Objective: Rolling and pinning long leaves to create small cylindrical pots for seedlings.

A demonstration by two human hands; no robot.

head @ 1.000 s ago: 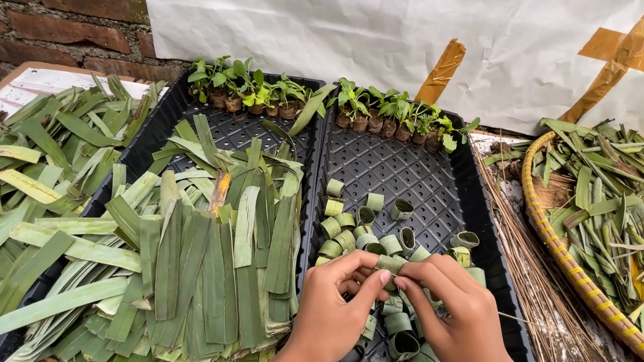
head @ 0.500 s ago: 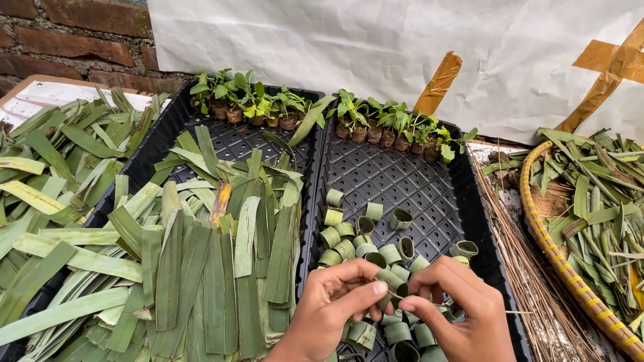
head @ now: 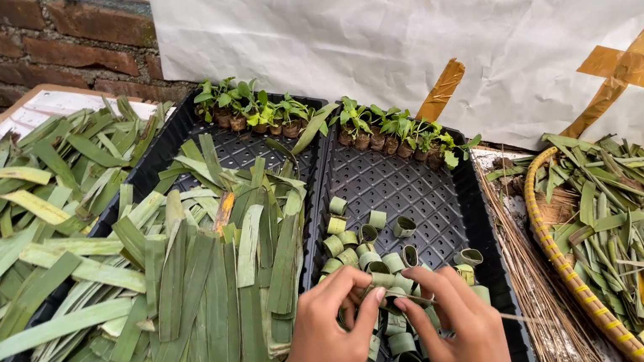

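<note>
Small green rolled-leaf cup (head: 379,291) sits pinched between the left hand (head: 331,343) and right hand (head: 456,329), both fingers-closed on it above the black perforated tray (head: 426,191); since a second ago, hands have drawn closer together.

Small green leaf rings (head: 368,259) — upright, clustered

soft even daylight, sharp focus

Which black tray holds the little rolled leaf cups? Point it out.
The right-hand tray, where both hands work. It holds rolled leaf cups; the left tray holds flat cut leaf strips instead.
</note>
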